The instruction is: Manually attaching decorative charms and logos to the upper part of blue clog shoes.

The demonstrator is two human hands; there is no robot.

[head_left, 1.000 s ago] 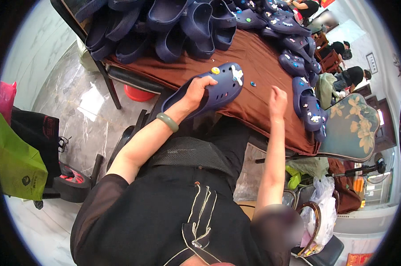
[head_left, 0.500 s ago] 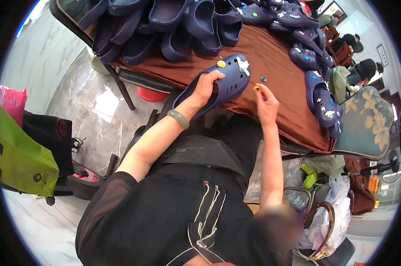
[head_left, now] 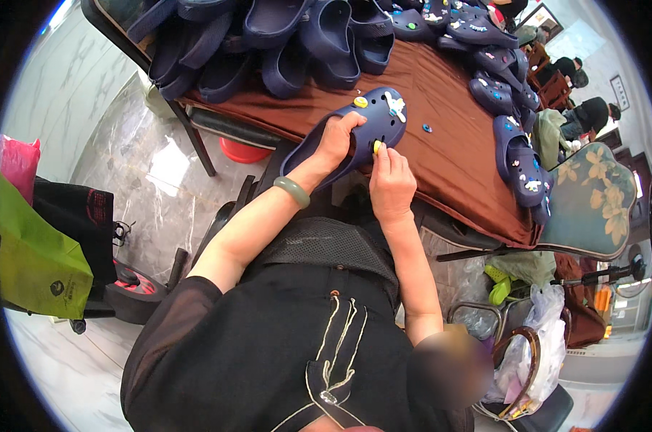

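Observation:
A navy clog (head_left: 373,124) is held by my left hand (head_left: 337,138), thumb on top near the foot opening and the other fingers hidden beneath. On its holed upper sit a white figure charm (head_left: 394,106) and a round yellow charm (head_left: 360,102). My right hand (head_left: 393,183) pinches a small yellow shoe charm (head_left: 377,147) against the side of the clog's upper, by the holes. Whether the charm's stem is in a hole cannot be seen. A small blue charm (head_left: 427,128) lies on the brown cloth just right of the clog.
Plain navy clogs (head_left: 286,65) are heaped at the table's far left. Decorated clogs (head_left: 520,162) line its right side on the brown cloth (head_left: 459,155). A floral chair back (head_left: 592,198) stands right; a red basin (head_left: 239,150) is below the table. People sit in the background.
My right hand has moved left, bringing the yellow charm from above the cloth to the clog's side. My left hand still holds the clog in nearly the same place.

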